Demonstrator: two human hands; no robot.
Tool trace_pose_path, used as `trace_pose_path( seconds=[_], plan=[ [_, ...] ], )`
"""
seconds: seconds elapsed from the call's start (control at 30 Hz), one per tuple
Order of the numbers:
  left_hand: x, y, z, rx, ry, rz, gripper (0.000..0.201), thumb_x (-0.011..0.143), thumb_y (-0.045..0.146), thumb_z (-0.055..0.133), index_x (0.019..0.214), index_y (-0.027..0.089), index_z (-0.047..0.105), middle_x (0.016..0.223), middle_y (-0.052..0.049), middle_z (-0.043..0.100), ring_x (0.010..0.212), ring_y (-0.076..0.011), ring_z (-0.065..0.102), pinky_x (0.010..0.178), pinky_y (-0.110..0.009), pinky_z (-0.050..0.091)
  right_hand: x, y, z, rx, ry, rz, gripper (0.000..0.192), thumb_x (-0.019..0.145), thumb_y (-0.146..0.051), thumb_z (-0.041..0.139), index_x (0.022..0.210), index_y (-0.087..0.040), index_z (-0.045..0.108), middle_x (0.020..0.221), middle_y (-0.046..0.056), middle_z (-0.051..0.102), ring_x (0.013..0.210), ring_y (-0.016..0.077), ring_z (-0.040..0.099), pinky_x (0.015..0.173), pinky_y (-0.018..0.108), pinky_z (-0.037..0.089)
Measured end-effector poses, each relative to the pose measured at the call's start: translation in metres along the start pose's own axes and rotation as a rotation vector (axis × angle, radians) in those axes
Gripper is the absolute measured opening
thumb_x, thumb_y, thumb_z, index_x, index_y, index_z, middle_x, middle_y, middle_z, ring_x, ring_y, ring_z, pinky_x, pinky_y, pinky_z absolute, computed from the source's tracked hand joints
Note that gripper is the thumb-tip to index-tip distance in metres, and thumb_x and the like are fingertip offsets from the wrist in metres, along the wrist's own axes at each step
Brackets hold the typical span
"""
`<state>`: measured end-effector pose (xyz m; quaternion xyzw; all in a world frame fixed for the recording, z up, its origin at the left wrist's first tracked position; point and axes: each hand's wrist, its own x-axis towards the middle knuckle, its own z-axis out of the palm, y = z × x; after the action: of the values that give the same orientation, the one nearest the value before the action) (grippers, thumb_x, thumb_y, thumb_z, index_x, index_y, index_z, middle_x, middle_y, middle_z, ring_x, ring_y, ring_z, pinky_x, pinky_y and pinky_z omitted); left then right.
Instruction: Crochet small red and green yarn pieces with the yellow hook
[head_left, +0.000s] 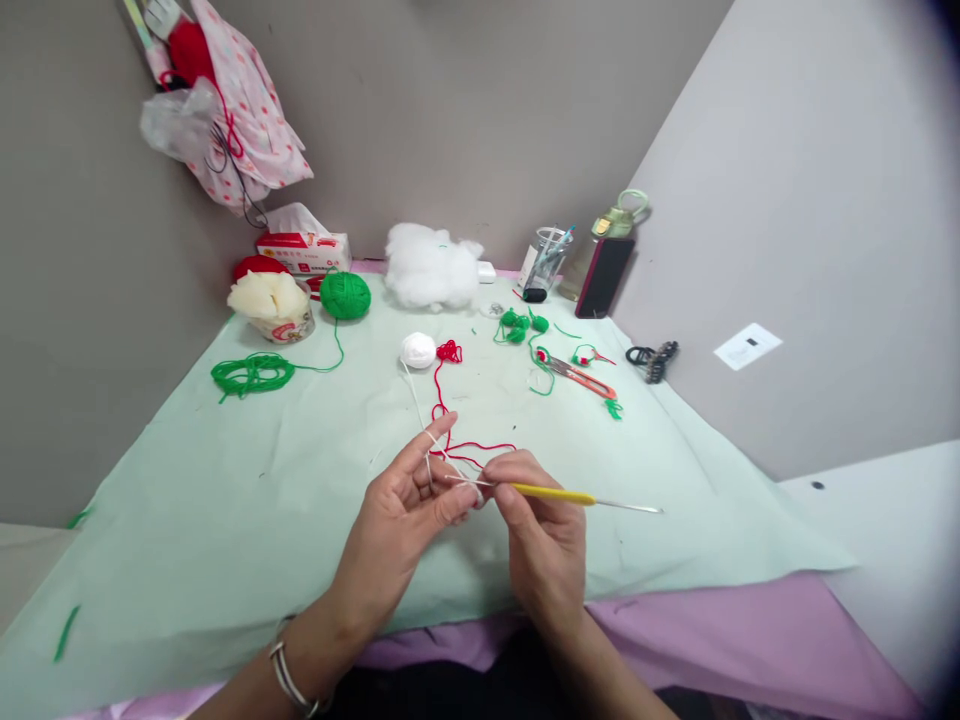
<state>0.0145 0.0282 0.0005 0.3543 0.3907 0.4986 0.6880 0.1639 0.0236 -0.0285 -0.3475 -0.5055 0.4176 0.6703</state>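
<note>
My left hand (409,505) is raised over the pale green cloth (187,500), with white yarn (417,405) looped over its forefinger and pinched between thumb and fingers. My right hand (536,525) grips a crochet hook with a yellow handle (555,494); the hook's tip meets the white yarn at my left fingertips. The white strand runs back to a small white yarn ball (418,350). A red yarn strand (450,420) lies under my hands and leads to a small red crocheted piece (449,351).
On the cloth lie a green yarn ball (346,295), loose green yarn (252,374), white stuffing (431,265), orange snips (581,378), small green crocheted bits (517,326), a tissue box (304,250), a cup (274,310), a phone (604,277). A bag (225,110) hangs on the wall.
</note>
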Motion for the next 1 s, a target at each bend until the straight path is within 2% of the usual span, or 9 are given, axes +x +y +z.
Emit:
trace_pose_path(
  seconds=[0.17, 0.37, 0.53, 0.63, 0.7, 0.77, 0.83, 0.9, 1.0],
  plan=[
    [0.002, -0.002, 0.0, 0.007, -0.043, -0.005, 0.073, 0.087, 0.033, 0.087, 0.154, 0.027, 0.057, 0.096, 0.0, 0.071, 0.081, -0.0142, 0.07, 0.086, -0.03, 0.056, 0.003, 0.003, -0.003, 0.004, 0.087, 0.046, 0.014, 0.097, -0.027, 0.075, 0.103, -0.034, 0.085, 0.096, 0.002, 0.075, 0.093, 0.0173, 0.068, 0.081, 0.029, 0.054],
    [0.006, -0.005, 0.0, 0.076, -0.037, 0.0, 0.074, 0.085, 0.032, 0.086, 0.153, 0.026, 0.057, 0.087, 0.003, 0.065, 0.074, -0.0135, 0.066, 0.08, -0.029, 0.055, 0.002, 0.0, 0.0, -0.008, 0.022, 0.05, 0.007, 0.092, -0.028, 0.08, 0.095, -0.032, 0.085, 0.087, 0.002, 0.074, 0.086, 0.0183, 0.067, 0.075, 0.029, 0.055],
    [0.009, 0.013, -0.015, 0.384, -0.15, 0.045, 0.051, 0.082, 0.031, 0.083, 0.133, 0.026, 0.074, 0.093, -0.001, 0.068, 0.081, -0.0165, 0.063, 0.08, -0.031, 0.053, 0.008, -0.009, -0.007, -0.011, -0.01, 0.124, 0.004, 0.085, -0.026, 0.087, 0.085, -0.029, 0.084, 0.081, 0.003, 0.072, 0.078, 0.0164, 0.064, 0.071, 0.028, 0.052],
    [0.008, 0.039, -0.039, 0.671, -0.201, 0.099, 0.018, 0.09, 0.038, 0.075, 0.1, 0.026, 0.082, 0.086, -0.001, 0.066, 0.08, -0.018, 0.059, 0.078, -0.031, 0.05, 0.016, -0.02, -0.024, 0.252, -0.005, 0.272, 0.016, 0.077, -0.037, 0.094, 0.078, -0.028, 0.08, 0.072, 0.0, 0.062, 0.063, 0.012, 0.052, 0.057, 0.023, 0.044],
    [0.006, 0.057, -0.059, 0.804, -0.19, 0.105, 0.025, 0.094, 0.045, 0.069, 0.081, 0.025, 0.077, 0.084, -0.001, 0.066, 0.08, -0.0185, 0.059, 0.078, -0.031, 0.049, 0.02, -0.027, -0.039, 0.398, -0.018, 0.331, 0.022, 0.074, -0.039, 0.095, 0.073, -0.027, 0.076, 0.065, -0.002, 0.049, 0.058, 0.0115, 0.042, 0.05, 0.021, 0.037],
    [0.006, 0.073, -0.081, 0.91, -0.176, 0.097, 0.035, 0.096, 0.053, 0.065, 0.076, 0.025, 0.072, 0.087, -0.001, 0.068, 0.08, -0.0197, 0.061, 0.075, -0.03, 0.049, 0.023, -0.033, -0.053, 0.496, -0.015, 0.337, 0.029, 0.072, -0.039, 0.096, 0.069, -0.026, 0.07, 0.064, -0.004, 0.038, 0.056, 0.0119, 0.03, 0.045, 0.021, 0.029],
    [0.011, 0.086, -0.104, 1.041, -0.146, 0.077, 0.039, 0.095, 0.059, 0.062, 0.078, 0.025, 0.073, 0.112, -0.004, 0.073, 0.091, -0.0229, 0.065, 0.081, -0.033, 0.052, 0.024, -0.036, -0.063, 0.523, -0.01, 0.327, 0.032, 0.071, -0.038, 0.096, 0.067, -0.026, 0.066, 0.064, -0.005, 0.031, 0.056, 0.0125, 0.022, 0.043, 0.022, 0.025],
    [0.023, 0.098, -0.128, 1.228, -0.004, 0.12, 0.042, 0.092, 0.064, 0.06, 0.079, 0.026, 0.074, 0.134, -0.006, 0.07, 0.107, -0.029, 0.066, 0.088, -0.037, 0.053, 0.024, -0.037, -0.066, 0.511, -0.016, 0.329, 0.031, 0.073, -0.037, 0.095, 0.067, -0.026, 0.066, 0.065, -0.005, 0.03, 0.056, 0.0126, 0.019, 0.043, 0.022, 0.024],
    [0.048, 0.116, -0.164, 1.506, 0.226, 0.2, 0.035, 0.085, 0.06, 0.06, 0.084, 0.027, 0.073, 0.127, -0.009, 0.073, 0.116, -0.0359, 0.065, 0.096, -0.045, 0.051, 0.023, -0.035, -0.063, 0.482, -0.043, 0.349, 0.028, 0.075, -0.037, 0.094, 0.069, -0.026, 0.069, 0.065, -0.004, 0.033, 0.058, 0.0122, 0.023, 0.046, 0.023, 0.024]
  ],
)
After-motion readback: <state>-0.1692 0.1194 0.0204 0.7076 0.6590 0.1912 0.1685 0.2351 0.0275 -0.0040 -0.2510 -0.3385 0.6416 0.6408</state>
